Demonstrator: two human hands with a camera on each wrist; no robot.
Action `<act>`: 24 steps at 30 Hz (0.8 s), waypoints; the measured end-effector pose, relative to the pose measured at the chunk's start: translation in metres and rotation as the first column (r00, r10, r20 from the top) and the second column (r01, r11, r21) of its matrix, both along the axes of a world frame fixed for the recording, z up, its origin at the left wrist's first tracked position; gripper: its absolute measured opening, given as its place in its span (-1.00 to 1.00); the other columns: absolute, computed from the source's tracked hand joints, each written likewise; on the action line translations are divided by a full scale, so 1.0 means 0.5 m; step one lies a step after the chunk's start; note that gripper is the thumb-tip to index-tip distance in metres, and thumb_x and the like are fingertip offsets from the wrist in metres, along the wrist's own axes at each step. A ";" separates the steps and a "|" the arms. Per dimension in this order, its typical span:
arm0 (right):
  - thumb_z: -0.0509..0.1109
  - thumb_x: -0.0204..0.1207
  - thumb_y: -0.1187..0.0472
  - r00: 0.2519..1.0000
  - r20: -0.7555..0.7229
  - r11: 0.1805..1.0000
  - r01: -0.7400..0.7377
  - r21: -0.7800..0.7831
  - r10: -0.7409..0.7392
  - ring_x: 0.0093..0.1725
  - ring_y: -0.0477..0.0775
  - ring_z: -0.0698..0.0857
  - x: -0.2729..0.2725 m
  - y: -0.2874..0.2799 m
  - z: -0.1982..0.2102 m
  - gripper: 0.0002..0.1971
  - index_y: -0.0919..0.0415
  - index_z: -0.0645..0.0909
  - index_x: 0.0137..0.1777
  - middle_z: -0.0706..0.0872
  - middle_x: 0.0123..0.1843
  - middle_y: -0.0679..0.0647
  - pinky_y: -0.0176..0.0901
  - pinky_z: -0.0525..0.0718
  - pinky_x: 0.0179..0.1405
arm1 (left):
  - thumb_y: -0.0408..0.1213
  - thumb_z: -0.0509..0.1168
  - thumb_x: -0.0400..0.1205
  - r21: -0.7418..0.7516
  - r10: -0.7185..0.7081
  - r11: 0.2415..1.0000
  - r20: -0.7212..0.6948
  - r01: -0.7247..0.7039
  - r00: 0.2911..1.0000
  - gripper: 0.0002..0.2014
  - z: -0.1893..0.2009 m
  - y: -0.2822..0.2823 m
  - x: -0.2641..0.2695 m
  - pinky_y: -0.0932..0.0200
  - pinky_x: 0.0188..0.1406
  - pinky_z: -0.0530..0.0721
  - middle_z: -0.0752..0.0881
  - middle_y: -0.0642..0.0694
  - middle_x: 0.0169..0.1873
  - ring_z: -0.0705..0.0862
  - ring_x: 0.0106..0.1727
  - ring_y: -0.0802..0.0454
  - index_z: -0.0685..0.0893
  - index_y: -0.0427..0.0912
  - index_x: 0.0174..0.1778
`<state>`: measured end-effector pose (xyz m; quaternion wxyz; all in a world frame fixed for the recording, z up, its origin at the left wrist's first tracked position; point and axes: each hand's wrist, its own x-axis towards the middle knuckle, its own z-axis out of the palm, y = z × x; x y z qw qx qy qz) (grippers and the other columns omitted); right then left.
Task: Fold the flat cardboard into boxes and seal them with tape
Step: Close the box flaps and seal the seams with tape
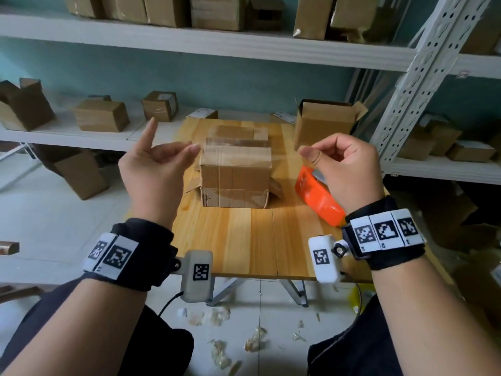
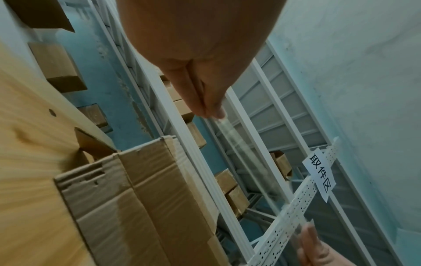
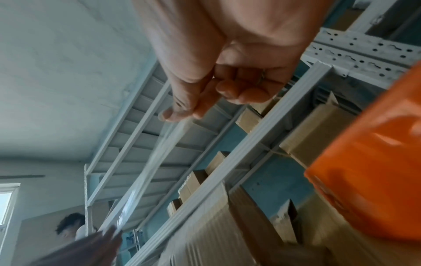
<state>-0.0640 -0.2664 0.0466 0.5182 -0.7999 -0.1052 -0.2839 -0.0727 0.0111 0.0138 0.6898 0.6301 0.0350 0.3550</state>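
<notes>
Currently a strip of clear tape (image 1: 245, 152) is stretched left-to-right, pinched at its ends by the left hand (image 1: 154, 169) and right hand (image 1: 343, 165), directly above the box (image 1: 235, 177) on the tabletop (image 1: 244, 240); both hands equally near

We see bare wooden table (image 1: 252, 240) in front of the folded box (image 1: 235, 176), where a hand could pass. To its right the orange tape dispenser (image 1: 317, 196) lies just beside it, and behind stand a second taped box (image 1: 238, 134) and an open box (image 1: 322, 123). Above the folded box, a strip of clear tape (image 1: 249, 151) stretched between the left hand (image 1: 154, 169) and the right hand (image 1: 344, 164) bars the way down.
</notes>
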 end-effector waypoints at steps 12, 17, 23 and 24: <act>0.64 0.46 -0.21 0.979 -0.201 0.999 0.017 -0.047 -0.026 -0.09 -0.09 0.76 0.022 0.007 0.074 -0.70 0.00 0.77 -0.17 0.84 -0.10 -0.06 -0.14 0.70 0.00 | -0.18 0.70 0.52 -0.068 -0.091 0.994 -0.181 0.080 0.979 -0.77 0.035 0.022 0.013 0.06 -0.01 0.78 0.92 -0.09 -0.21 0.87 -0.10 0.04 0.87 -0.11 0.02; 0.66 0.39 -0.23 0.900 -0.423 0.991 -0.059 0.116 0.104 0.03 -0.14 0.77 0.021 0.026 0.069 -0.54 0.18 0.83 0.00 0.89 -0.03 -0.12 0.04 0.69 0.25 | -0.09 0.63 0.60 -0.075 -0.097 0.994 -0.204 0.083 0.974 -0.86 0.056 0.052 0.012 0.10 0.05 0.76 0.83 0.05 -0.23 0.76 -0.13 0.14 0.86 -0.05 -0.11; 0.77 0.10 -0.19 0.806 -0.498 0.887 -0.071 0.456 0.321 0.36 0.02 0.76 0.061 0.032 0.026 -0.25 0.29 0.73 0.18 0.89 0.16 0.02 0.16 0.71 0.43 | 0.01 0.47 0.73 -0.225 -0.368 0.926 -0.372 0.302 0.852 -0.72 0.030 0.060 0.044 -0.10 0.59 0.54 0.77 -0.11 0.39 0.65 0.48 -0.06 0.76 -0.09 0.23; 0.78 0.09 -0.12 0.770 -0.495 0.829 -0.079 0.553 0.403 0.43 0.03 0.72 0.067 0.036 0.017 -0.12 0.36 0.65 0.35 0.85 0.26 0.07 0.20 0.71 0.44 | 0.01 0.44 0.75 -0.272 -0.419 0.902 -0.374 0.335 0.827 -0.64 0.028 0.062 0.053 -0.11 0.63 0.49 0.71 -0.12 0.49 0.59 0.57 -0.14 0.71 -0.11 0.38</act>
